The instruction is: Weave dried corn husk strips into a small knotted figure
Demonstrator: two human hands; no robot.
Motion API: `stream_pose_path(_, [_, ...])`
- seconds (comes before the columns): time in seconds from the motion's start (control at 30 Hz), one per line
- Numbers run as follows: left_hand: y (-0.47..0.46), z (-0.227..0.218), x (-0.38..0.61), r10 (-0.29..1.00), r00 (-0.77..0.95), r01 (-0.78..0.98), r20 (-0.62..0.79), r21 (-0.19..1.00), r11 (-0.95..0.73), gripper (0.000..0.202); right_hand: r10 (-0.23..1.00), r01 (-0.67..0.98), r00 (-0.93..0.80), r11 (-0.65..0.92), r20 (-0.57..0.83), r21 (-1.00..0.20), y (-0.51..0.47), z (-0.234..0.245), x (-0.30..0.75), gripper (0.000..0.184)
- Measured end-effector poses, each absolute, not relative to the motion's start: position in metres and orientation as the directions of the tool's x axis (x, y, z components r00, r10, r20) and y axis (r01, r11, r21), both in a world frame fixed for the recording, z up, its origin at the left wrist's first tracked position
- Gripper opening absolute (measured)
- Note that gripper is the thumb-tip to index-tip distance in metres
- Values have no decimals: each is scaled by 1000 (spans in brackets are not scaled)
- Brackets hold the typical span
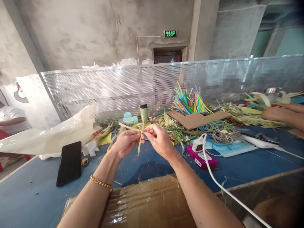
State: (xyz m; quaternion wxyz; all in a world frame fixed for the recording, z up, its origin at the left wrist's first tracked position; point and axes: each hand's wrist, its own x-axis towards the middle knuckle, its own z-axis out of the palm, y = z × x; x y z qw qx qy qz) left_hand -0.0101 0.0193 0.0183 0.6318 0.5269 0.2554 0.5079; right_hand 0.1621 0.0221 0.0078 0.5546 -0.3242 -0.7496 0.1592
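Note:
Above the blue table, my left hand (128, 141) pinches a small cross-shaped piece of pale, dry plant strips (140, 147), perhaps corn husk. One strip hangs down, one sticks out left and a thin one points up. My right hand (158, 137) grips the same piece from the other side, its fingertips close to where the strips cross. A gold bead bracelet circles my left wrist. Behind my hands lies a heap of loose dry husks (163, 122), with a green bottle (143, 112) standing in it.
A black phone (69, 163) and plastic sheeting (54, 134) lie left. To the right are a magenta power strip (201, 157) with a white cable, colourful pipe cleaners (190, 101) and a blue mask (232, 148). Cardboard (147, 202) sits in front. A co-worker's hands (282, 111) handle husks at far right.

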Motion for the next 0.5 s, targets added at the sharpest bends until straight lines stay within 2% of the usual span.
stream_pose_path(0.2, [15,21,-7,908,328,-332,262,931,-149,16,656,278,-177,748,733,-602,19,11,164,4])
stream_pose_path(0.4, [11,24,-4,910,269,-265,315,933,-244,22,614,324,-182,775,768,-543,16,14,166,12])
stream_pose_path(0.5, [9,26,-5,901,274,-229,337,932,-280,25,626,297,-191,771,756,-563,16,14,166,11])
